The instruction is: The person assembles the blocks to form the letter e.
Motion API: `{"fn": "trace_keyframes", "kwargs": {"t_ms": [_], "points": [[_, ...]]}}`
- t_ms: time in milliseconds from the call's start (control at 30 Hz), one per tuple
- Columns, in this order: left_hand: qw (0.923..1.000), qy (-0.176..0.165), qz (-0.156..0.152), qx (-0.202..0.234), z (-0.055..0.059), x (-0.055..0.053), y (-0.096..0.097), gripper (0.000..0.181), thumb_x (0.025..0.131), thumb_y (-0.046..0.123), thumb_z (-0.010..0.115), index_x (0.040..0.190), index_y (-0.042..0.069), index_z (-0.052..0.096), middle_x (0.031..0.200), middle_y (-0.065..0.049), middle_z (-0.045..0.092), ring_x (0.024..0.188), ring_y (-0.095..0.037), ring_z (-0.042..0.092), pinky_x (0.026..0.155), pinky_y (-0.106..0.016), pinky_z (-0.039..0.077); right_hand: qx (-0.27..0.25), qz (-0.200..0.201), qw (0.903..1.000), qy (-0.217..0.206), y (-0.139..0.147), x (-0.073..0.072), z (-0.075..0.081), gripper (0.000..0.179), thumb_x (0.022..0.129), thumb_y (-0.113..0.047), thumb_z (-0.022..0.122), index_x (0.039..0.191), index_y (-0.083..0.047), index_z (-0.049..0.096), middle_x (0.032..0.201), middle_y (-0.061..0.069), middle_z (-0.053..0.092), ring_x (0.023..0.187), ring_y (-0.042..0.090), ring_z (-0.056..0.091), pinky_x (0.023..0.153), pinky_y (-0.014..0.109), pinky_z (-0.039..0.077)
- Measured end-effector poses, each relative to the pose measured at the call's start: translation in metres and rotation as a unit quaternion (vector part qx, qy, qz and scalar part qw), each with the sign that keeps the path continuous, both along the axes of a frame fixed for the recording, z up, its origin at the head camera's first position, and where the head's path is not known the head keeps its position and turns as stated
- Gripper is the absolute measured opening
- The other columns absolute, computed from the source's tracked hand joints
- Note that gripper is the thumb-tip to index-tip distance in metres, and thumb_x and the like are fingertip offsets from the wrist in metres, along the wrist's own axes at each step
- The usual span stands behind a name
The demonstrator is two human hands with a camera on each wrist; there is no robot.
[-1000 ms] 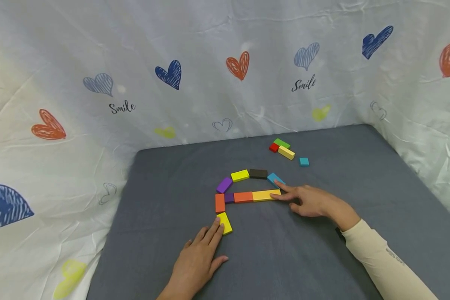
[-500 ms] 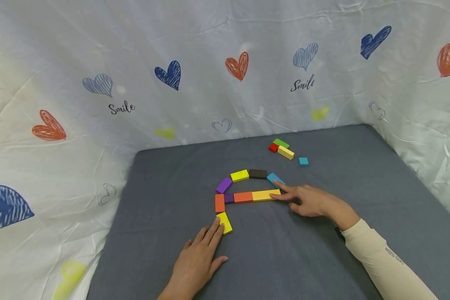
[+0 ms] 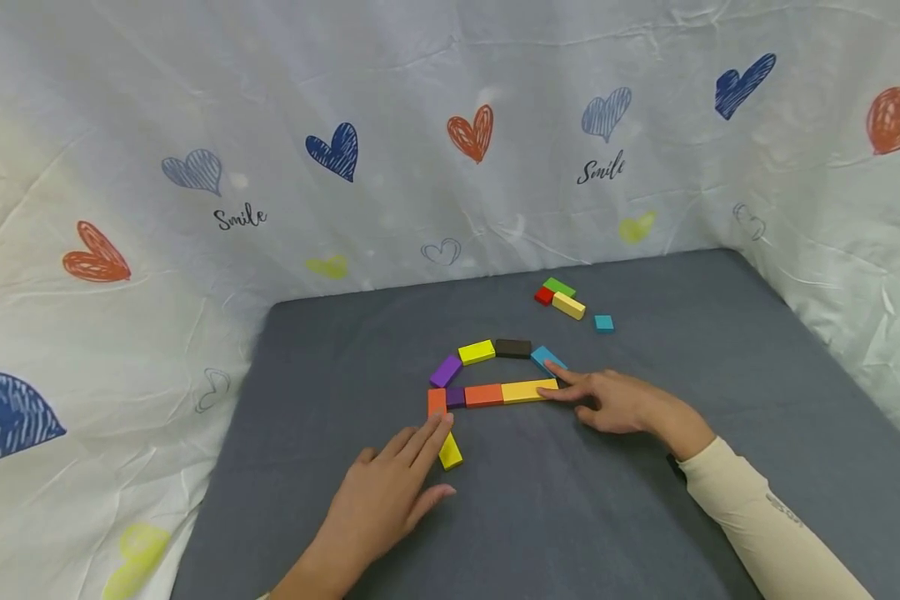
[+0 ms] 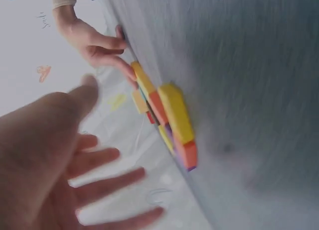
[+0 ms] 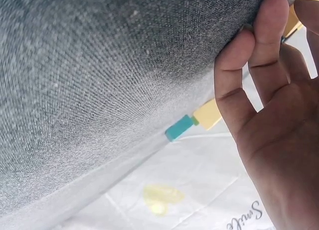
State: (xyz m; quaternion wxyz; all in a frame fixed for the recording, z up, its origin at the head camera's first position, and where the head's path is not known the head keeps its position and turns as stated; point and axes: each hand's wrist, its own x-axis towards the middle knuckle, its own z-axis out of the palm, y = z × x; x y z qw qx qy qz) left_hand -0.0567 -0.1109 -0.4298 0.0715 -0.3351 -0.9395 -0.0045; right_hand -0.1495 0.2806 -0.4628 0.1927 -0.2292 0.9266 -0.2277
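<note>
Flat coloured blocks form a rounded outline on the grey table in the head view. My left hand is stretched out over the lower left, its fingertips overlapping an orange block and the top of a yellow block. In the left wrist view its fingers are spread with nothing in them, apart from the blocks. Two extended fingers of my right hand touch the blocks: one on the blue block, one on the end of the long yellow-orange block. Its other fingers are bent.
Purple, bright yellow and black blocks make the upper curve. A dark purple block and another orange block lie in the straight row. Farther back are green, red and pale yellow blocks and a small blue block.
My left hand has come off the yellow block and shifted slightly up and forward, over the orange block. The right hand keeps its place on the blue and yellow-orange blocks.
</note>
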Motion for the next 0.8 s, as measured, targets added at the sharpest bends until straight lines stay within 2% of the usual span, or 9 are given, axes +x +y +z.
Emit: {"fn": "trace_keyframes", "kwargs": {"t_ms": [67, 133, 233, 300, 433, 533, 633, 800], "points": [[0.9977, 0.052, -0.042, 0.009, 0.009, -0.007, 0.0, 0.088, 0.1, 0.062, 0.065, 0.17, 0.024, 0.028, 0.163, 0.008, 0.049, 0.125, -0.018, 0.065, 0.075, -0.04, 0.057, 0.002, -0.001, 1.0, 0.001, 0.0, 0.0, -0.001, 0.065, 0.101, -0.009, 0.061, 0.155, -0.044, 0.051, 0.174, -0.008, 0.026, 0.052, 0.01, 0.034, 0.056, 0.028, 0.031], [0.9925, 0.088, -0.08, 0.027, 0.019, -0.015, 0.001, 0.083, 0.1, 0.059, 0.067, 0.167, 0.022, 0.036, 0.157, 0.007, 0.055, 0.12, -0.016, 0.067, 0.073, -0.037, 0.057, 0.003, 0.0, 1.0, 0.002, 0.0, 0.0, -0.002, 0.066, 0.1, -0.01, 0.061, 0.155, -0.045, 0.051, 0.173, -0.009, 0.026, 0.052, 0.01, 0.034, 0.056, 0.028, 0.031], [0.9838, 0.116, -0.123, 0.059, 0.034, -0.03, 0.006, 0.074, 0.1, 0.054, 0.069, 0.161, 0.02, 0.047, 0.149, 0.006, 0.062, 0.116, -0.014, 0.069, 0.072, -0.035, 0.057, 0.003, -0.001, 1.0, 0.004, 0.001, 0.0, -0.003, 0.066, 0.1, -0.009, 0.061, 0.154, -0.045, 0.051, 0.173, -0.009, 0.025, 0.053, 0.01, 0.034, 0.057, 0.028, 0.03], [0.9791, 0.124, -0.141, 0.08, 0.045, -0.041, 0.011, 0.068, 0.1, 0.051, 0.069, 0.158, 0.019, 0.051, 0.142, 0.005, 0.067, 0.114, -0.014, 0.07, 0.071, -0.034, 0.057, 0.003, -0.003, 1.0, 0.006, 0.002, 0.0, -0.003, 0.066, 0.1, -0.009, 0.061, 0.154, -0.045, 0.052, 0.173, -0.009, 0.025, 0.053, 0.01, 0.034, 0.057, 0.028, 0.031], [0.9748, 0.112, -0.162, 0.105, 0.062, -0.069, 0.026, 0.059, 0.103, 0.046, 0.066, 0.154, 0.02, 0.055, 0.131, 0.002, 0.072, 0.112, -0.016, 0.071, 0.077, -0.035, 0.06, 0.0, -0.007, 1.0, 0.004, 0.004, 0.001, -0.002, 0.066, 0.1, -0.008, 0.062, 0.154, -0.044, 0.052, 0.173, -0.009, 0.025, 0.053, 0.01, 0.033, 0.056, 0.028, 0.031], [0.9748, 0.081, -0.169, 0.121, 0.07, -0.093, 0.041, 0.054, 0.105, 0.043, 0.064, 0.154, 0.021, 0.055, 0.133, 0.001, 0.071, 0.108, -0.018, 0.073, 0.079, -0.035, 0.062, -0.002, -0.01, 0.9999, 0.0, 0.004, 0.001, -0.002, 0.066, 0.1, -0.008, 0.062, 0.154, -0.044, 0.052, 0.173, -0.009, 0.025, 0.05, 0.009, 0.031, 0.056, 0.028, 0.031], [0.9753, 0.054, -0.173, 0.127, 0.076, -0.118, 0.059, 0.051, 0.108, 0.04, 0.06, 0.155, 0.021, 0.054, 0.137, 0.001, 0.069, 0.1, -0.017, 0.073, 0.073, -0.031, 0.061, -0.003, -0.011, 0.9999, -0.002, 0.004, 0.0, -0.001, 0.065, 0.101, -0.009, 0.062, 0.155, -0.044, 0.051, 0.173, -0.009, 0.025, 0.048, 0.009, 0.029, 0.055, 0.027, 0.032], [0.9752, 0.046, -0.187, 0.109, 0.078, -0.156, 0.094, 0.045, 0.112, 0.034, 0.052, 0.154, 0.019, 0.054, 0.138, 0.0, 0.068, 0.091, -0.013, 0.071, 0.067, -0.028, 0.057, -0.015, -0.003, 0.9999, 0.001, 0.003, 0.0, -0.001, 0.063, 0.101, -0.01, 0.061, 0.155, -0.041, 0.052, 0.173, -0.006, 0.026, 0.045, 0.008, 0.029, 0.054, 0.027, 0.033]]}}
